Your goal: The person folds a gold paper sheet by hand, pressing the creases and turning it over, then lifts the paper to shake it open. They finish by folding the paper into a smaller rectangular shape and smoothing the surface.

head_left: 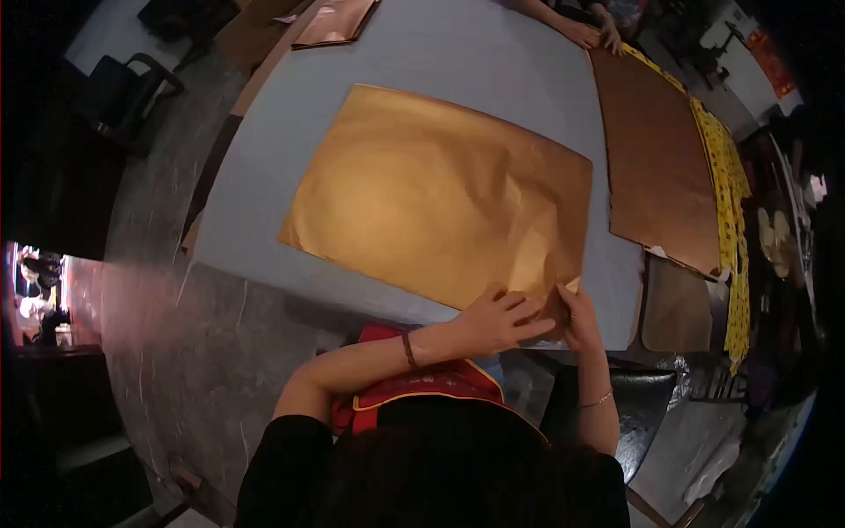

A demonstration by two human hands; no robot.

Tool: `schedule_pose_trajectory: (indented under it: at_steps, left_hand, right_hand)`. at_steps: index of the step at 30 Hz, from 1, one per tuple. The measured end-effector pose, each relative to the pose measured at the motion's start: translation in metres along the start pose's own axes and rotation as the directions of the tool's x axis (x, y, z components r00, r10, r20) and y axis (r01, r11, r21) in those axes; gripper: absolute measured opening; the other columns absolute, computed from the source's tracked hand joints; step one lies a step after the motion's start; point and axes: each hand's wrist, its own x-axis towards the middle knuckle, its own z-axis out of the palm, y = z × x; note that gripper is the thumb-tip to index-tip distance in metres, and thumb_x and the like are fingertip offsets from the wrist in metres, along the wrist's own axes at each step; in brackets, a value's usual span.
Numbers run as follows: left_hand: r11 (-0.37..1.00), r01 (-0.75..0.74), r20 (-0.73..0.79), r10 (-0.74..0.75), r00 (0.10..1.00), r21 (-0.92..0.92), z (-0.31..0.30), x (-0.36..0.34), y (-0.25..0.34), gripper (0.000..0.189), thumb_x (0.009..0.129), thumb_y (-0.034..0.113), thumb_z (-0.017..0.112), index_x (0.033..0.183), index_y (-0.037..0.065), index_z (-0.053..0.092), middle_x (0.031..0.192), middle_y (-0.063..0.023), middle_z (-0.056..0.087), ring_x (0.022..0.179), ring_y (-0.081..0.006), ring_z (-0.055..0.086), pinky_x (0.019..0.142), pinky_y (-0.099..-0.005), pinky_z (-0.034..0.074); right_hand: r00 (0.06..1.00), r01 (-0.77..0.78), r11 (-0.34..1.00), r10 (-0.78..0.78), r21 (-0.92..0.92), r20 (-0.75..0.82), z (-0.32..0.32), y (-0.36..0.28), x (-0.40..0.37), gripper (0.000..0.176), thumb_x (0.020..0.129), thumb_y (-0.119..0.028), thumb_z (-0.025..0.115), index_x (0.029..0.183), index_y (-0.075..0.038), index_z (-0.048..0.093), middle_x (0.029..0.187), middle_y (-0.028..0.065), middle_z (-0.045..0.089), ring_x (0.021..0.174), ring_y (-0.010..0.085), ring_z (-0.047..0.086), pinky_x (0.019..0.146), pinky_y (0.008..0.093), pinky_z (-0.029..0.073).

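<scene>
A large gold sheet (396,194) lies on the grey-covered table (264,176), creased and raised toward its near right corner. My left hand (502,319) rests on the near edge of the sheet, its fingers spread and pointing right. At the near right corner, my right hand (578,319) has that corner between thumb and fingers, where a small flap of the sheet is turned up. The two hands are close together but apart.
A brown board (660,167) lies at the right beside yellow patterned cloth (723,167). Another person's hands (598,33) touch its far edge. A folded copper-coloured sheet (334,22) is at the far left. Black chairs stand left (119,92) and near right (607,405).
</scene>
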Motion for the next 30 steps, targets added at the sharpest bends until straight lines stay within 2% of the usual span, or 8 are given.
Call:
schedule_pose_trajectory:
  at_steps: [4,7,12,14,18,22,26,30]
  left_hand:
    - [0.825,0.53,-0.158,-0.507,0.848,0.197,-0.049,-0.068,-0.074,0.038,0.08,0.018,0.065,0.116,0.009,0.057,0.117,-0.0132,0.055,0.107,-0.0266,0.053,0.082,-0.039,0.041]
    - [0.556,0.83,-0.428,-0.742,0.516,0.037,-0.101,-0.143,-0.127,0.031,0.081,0.011,0.06,0.11,0.001,0.059,0.102,-0.0162,0.061,0.089,-0.0327,0.059,0.076,-0.04,0.047]
    - [0.32,0.943,-0.296,-0.913,0.281,-0.092,-0.131,-0.224,-0.154,0.033,0.083,0.01,0.059,0.113,0.0,0.058,0.097,-0.0168,0.062,0.083,-0.0292,0.061,0.072,-0.0372,0.049]
    - [0.186,0.877,-0.115,-0.982,0.149,-0.444,-0.135,-0.211,-0.146,0.035,0.083,0.01,0.059,0.116,-0.001,0.057,0.093,-0.0138,0.063,0.078,-0.0231,0.062,0.068,-0.0342,0.05]
    - [0.07,0.887,-0.008,-0.997,0.074,-0.456,-0.144,-0.178,-0.135,0.042,0.088,0.016,0.059,0.124,-0.004,0.051,0.093,-0.0064,0.06,0.073,-0.0109,0.056,0.061,-0.0267,0.047]
    - [0.021,0.894,0.097,-0.993,0.072,-0.448,-0.13,-0.189,-0.159,0.043,0.081,0.025,0.066,0.111,-0.004,0.057,0.088,-0.0139,0.063,0.075,-0.0197,0.063,0.065,-0.0318,0.051]
    - [0.248,0.953,-0.222,-0.933,0.283,0.174,-0.123,-0.184,-0.159,0.045,0.076,0.036,0.069,0.102,0.0,0.061,0.1,-0.0134,0.06,0.094,-0.0338,0.054,0.082,-0.0408,0.046]
    - [0.336,0.9,-0.168,-0.906,0.39,0.277,-0.116,-0.168,-0.148,0.039,0.075,0.029,0.073,0.093,-0.002,0.058,0.1,-0.0198,0.054,0.09,-0.0368,0.051,0.078,-0.0421,0.045]
  right_hand:
    - [0.998,0.047,0.992,-0.052,-0.119,-0.04,-0.026,-0.008,0.006,0.041,0.095,-0.02,0.053,0.129,0.0,0.043,0.126,0.011,0.052,0.111,0.0207,0.053,0.092,0.034,0.045]
    - [0.998,0.009,0.979,-0.023,-0.204,-0.066,-0.036,-0.023,0.009,0.045,0.095,-0.021,0.053,0.133,0.0,0.04,0.128,0.0112,0.05,0.113,0.022,0.052,0.094,0.0344,0.044]
    - [0.995,-0.034,0.98,0.014,-0.198,-0.099,-0.055,-0.02,0.02,0.049,0.095,-0.024,0.053,0.136,-0.002,0.038,0.13,0.0125,0.048,0.115,0.0243,0.051,0.094,0.0351,0.043]
    - [0.988,-0.065,0.954,0.02,-0.292,-0.155,-0.071,-0.019,0.027,0.047,0.095,-0.027,0.052,0.133,-0.003,0.041,0.129,0.0111,0.05,0.113,0.0218,0.053,0.093,0.0366,0.045]
    - [0.999,-0.035,0.967,0.033,-0.252,-0.011,-0.061,-0.026,0.022,0.048,0.095,-0.027,0.053,0.134,-0.002,0.04,0.129,0.0111,0.051,0.115,0.0218,0.052,0.094,0.0361,0.044]
    - [0.999,-0.036,0.96,0.025,-0.278,-0.042,-0.064,-0.024,0.025,0.049,0.095,-0.026,0.053,0.136,-0.003,0.039,0.131,0.0114,0.049,0.117,0.0228,0.05,0.095,0.0367,0.043]
    - [0.997,-0.03,0.952,0.006,-0.304,-0.08,-0.062,-0.025,0.024,0.053,0.094,-0.026,0.055,0.137,-0.002,0.037,0.131,0.0121,0.048,0.118,0.0235,0.049,0.094,0.036,0.043]
    - [0.998,-0.015,0.952,-0.006,-0.304,-0.069,-0.055,-0.028,0.019,0.05,0.093,-0.026,0.056,0.133,0.0,0.041,0.124,0.0109,0.054,0.111,0.0207,0.054,0.09,0.0326,0.046]
